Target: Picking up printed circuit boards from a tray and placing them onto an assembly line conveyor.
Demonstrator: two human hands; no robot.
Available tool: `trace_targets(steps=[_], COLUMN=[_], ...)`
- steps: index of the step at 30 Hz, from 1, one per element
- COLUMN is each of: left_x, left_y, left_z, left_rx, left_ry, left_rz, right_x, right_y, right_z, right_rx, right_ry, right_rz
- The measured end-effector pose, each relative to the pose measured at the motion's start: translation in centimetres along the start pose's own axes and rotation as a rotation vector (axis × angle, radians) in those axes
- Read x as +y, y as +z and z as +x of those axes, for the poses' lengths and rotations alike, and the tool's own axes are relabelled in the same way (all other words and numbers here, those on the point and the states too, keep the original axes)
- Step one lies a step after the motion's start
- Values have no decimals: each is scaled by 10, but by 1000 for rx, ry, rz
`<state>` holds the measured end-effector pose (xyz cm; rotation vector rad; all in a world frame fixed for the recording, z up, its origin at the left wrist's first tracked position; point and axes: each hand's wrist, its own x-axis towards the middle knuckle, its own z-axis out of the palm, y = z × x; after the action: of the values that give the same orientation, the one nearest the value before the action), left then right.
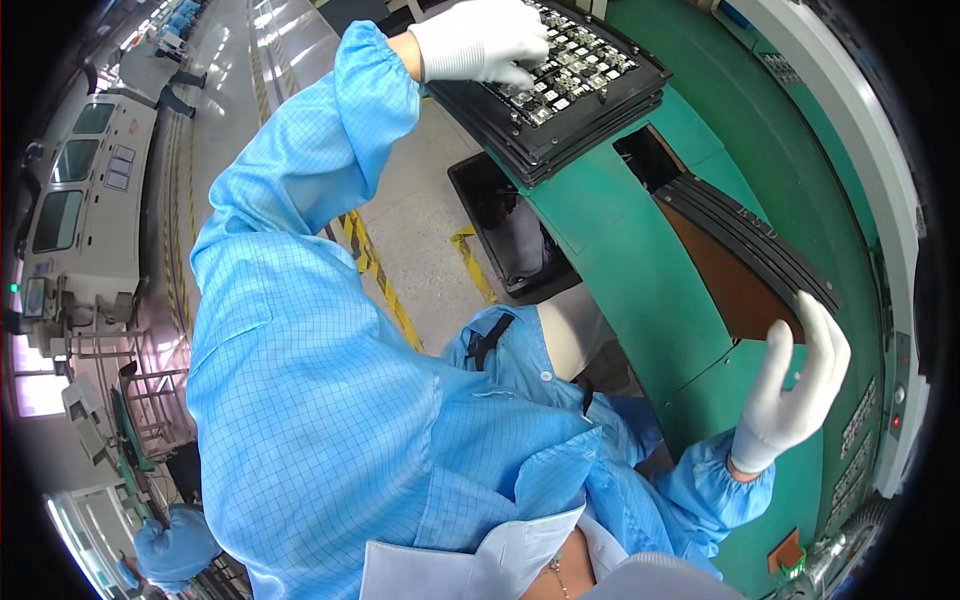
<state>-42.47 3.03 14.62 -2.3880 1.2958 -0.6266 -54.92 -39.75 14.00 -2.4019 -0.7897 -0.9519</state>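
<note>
My left hand (480, 42), in a white knit glove, reaches over a black tray (560, 147) at the top of the view. Its fingers are bent down together at rows of small shiny silver and white parts (575, 62) in the tray. Whether a part is between the fingertips is hidden. That tray lies on top of a stack of similar black trays. My right hand (797, 395), also gloved in white, is raised over the green bench at the right. Its thumb and fingers are apart, with nothing held. The nearest thing to it is a brown board (715, 265) with black strips.
A green mat (610, 250) covers the bench. Beside my legs, below the bench edge, stands a black bin (500, 225). A white machine frame (850, 90) curves along the right. Yellow-black floor tape (375, 275), grey machines (95, 190) and other people (175, 545) are at the left.
</note>
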Motion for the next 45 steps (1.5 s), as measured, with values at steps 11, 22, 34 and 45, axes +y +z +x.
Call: trace_targets(steps=[11,22,34,45], left_x=[14,6,-18,-12], left_y=[47,4,-9,-31], left_z=[-18,-8,8,-3], left_rx=[-84,52,4,-43], left_ry=[-127,-49,-49,-91], left_rz=[-197,-160,-128,-206], right_x=[-18,-22,-33,-43], right_y=[48,108,245,254], right_z=[37,64,109,117], right_rx=[-110,-197,30,99], right_ry=[-178,-213,-280,-378], right_rz=[91,241,140,86])
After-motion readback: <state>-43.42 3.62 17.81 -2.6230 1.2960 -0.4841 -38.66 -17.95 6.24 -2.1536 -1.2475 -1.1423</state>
